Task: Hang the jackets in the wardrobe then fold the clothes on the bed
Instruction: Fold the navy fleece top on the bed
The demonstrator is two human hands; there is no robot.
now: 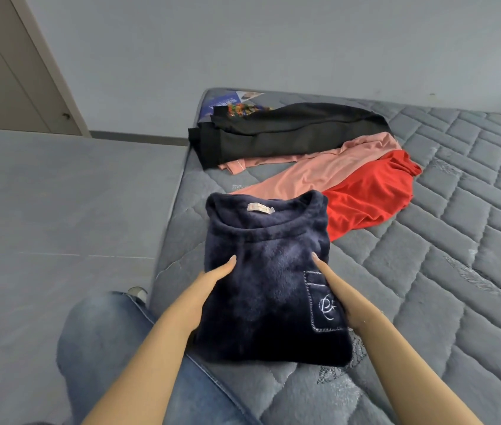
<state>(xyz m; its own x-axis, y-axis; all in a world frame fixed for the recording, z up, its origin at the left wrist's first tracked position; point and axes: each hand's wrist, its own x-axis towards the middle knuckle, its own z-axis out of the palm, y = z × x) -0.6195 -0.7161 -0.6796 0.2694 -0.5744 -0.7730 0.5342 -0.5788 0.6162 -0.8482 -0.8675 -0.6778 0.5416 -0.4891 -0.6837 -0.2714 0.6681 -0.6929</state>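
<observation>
The bed (427, 271), a grey quilted mattress, fills the right and lower part of the view, its near-left corner toward the person's denim-clad knee (105, 348). Across its far end lie three garments not yet folded: a black one (289, 133) furthest back, a pink one (320, 167) running diagonally below it, and a red one (372, 191) bunched at the pink one's right side, touching it. Nearest the person, close to the mattress's left edge, sits the navy fleece top (267, 271), already folded into a compact block with its collar and label pointing away from the person and its long axis running from the body outward toward the other clothes. The left hand (212, 280) lies against the block's left flank, and the right hand (332, 289) against its right flank beside the stitched pocket (both with fingers straight and pointing forward, pressing the sides rather than curling round them). So the fold looks finished and is bracketed evenly between the two hands. The unfolded pile lies ahead and to the right, and the red garment, just beyond the collar's right corner, is nearest; the right hand has the shorter reach to it.
</observation>
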